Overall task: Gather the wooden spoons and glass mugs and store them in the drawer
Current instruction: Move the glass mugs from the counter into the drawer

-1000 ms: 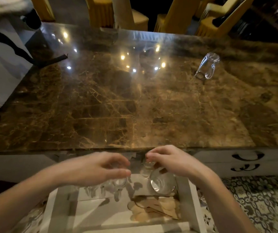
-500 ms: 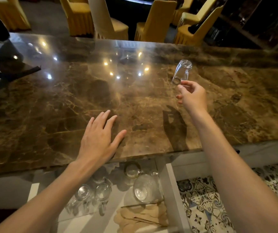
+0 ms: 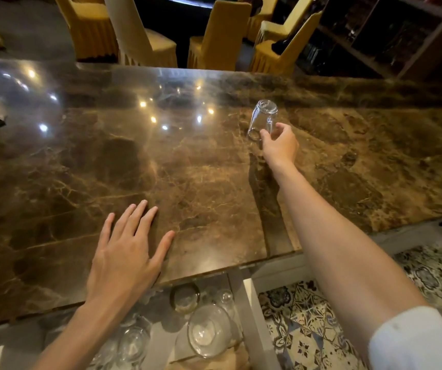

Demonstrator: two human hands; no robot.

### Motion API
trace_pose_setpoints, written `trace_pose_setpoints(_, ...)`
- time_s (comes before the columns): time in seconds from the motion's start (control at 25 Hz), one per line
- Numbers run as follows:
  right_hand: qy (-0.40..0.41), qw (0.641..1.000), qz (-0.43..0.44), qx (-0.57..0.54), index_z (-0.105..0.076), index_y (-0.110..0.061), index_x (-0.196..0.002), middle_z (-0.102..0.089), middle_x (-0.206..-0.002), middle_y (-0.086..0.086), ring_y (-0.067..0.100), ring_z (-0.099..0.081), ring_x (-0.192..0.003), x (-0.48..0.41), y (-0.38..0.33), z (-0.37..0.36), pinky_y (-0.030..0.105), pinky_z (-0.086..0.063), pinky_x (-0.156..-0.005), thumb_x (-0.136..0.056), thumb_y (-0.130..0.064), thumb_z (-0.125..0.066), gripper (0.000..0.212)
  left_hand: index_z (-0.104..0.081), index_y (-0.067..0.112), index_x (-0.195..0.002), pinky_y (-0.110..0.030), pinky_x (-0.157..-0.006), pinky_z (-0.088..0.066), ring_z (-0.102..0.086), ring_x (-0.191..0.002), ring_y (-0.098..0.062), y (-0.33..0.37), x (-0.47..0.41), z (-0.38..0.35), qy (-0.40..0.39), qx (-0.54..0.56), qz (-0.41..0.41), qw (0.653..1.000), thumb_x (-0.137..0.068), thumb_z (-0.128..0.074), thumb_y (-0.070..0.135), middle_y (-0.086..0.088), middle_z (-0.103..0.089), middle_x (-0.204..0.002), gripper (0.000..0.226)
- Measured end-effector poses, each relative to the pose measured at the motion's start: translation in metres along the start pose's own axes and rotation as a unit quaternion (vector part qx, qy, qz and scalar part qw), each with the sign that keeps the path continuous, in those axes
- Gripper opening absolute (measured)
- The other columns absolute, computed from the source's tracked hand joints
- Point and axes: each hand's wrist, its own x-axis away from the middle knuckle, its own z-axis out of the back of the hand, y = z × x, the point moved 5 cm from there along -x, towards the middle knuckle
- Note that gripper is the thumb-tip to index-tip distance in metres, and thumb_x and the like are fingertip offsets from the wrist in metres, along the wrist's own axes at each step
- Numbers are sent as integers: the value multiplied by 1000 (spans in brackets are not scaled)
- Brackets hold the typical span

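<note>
Pinching glass mug [image 3: 263, 119] now, right hand [image 3: 280, 146] grip newly closed, left hand [image 3: 125, 256] still spread flat

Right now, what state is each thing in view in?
glass mug: upside down on the countertop, pinched near its rim.
right hand: fingers curled on the glass mug.
left hand: flat on the countertop, fingers spread.
drawer: pulled open below the countertop edge.
stored glasses: lying in the drawer.
wooden spoons: in the drawer, mostly out of frame.
</note>
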Motion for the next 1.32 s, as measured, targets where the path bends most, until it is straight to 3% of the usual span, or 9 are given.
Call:
trace_pose_setpoints(0.24, -9, 999, 2, 42, -68, -12, -108, -68, -111, 8, 25, -59, -108, -21, 1, -6, 34, -44, -91, -90, -27, -57, 26, -43, 19, -139, -40, -118, -13, -28, -140, -16, -1, 0, 0, 7, -5, 9, 1000, -88, -29, 60, -2, -39, -148, 67)
trace_pose_setpoints(0.4, -80, 994, -11, 67, -72, -16, -90, -70, -103, 7, 23, -63, -99, -27, 1, -13, 36, -49, -90, -87, -23, -64, 12, -45, 17, -137, -42, -117, -14, -31, -139, -19, -1, -1, -1, 13, -8, 4, 1000, -87, -30, 59, -5, -41, -147, 67)
trace_pose_setpoints(0.68, -106, 993, 6, 51, -71, -9, -99, -71, -98, 7, 20, -65, -93, -7, -3, -7, 40, -54, -87, -83, -22, -69, 20, -40, 19, -139, -43, -118, -13, -27, -140, -19, -4, 1, -5, 18, -25, 0, 1000, -91, -28, 60, -4, -38, -149, 64)
trace_pose_setpoints(0.88, -165, 984, 62, -6, -72, -12, -97, -71, -91, 7, 19, -68, -87, 65, -12, 14, 39, -56, -84, -82, -21, -70, 17, -35, 20, -141, -44, -118, -11, -23, -141, -19, -7, 4, -9, 17, -30, -12, 999, -91, -26, 59, -4, -34, -151, 64)
trace_pose_setpoints(1.08, -245, 953, 162, -76, -70, -18, -98, -70, -88, -2, -1, -65, -72, 171, -29, 53, 14, -52, -68, -82, -21, -71, 17, -26, 22, -146, -40, -119, -5, -14, -144, -18, -13, 6, -12, -14, -21, -40, 999, -94, -24, 56, -2, -23, -156, 62)
trace_pose_setpoints(1.24, -336, 900, 268, -76, -67, -15, -100, -67, -92, 3, 14, -64, -83, 242, -31, 83, 25, -51, -76, -80, -16, -70, 20, -19, 25, -148, -36, -119, -5, -11, -145, -16, -25, 3, -8, -36, -33, -91, 995, -95, -19, 56, 0, -17, -158, 62)
trace_pose_setpoints(1.32, -399, 864, 296, -82, -67, -14, -96, -67, -90, 2, 12, -63, -82, 275, -26, 91, 23, -51, -73, -78, -15, -69, 19, -14, 25, -149, -36, -119, -3, -7, -145, -15, -28, 5, -9, -54, -48, -105, 992, -96, -16, 55, 1, -12, -158, 61)
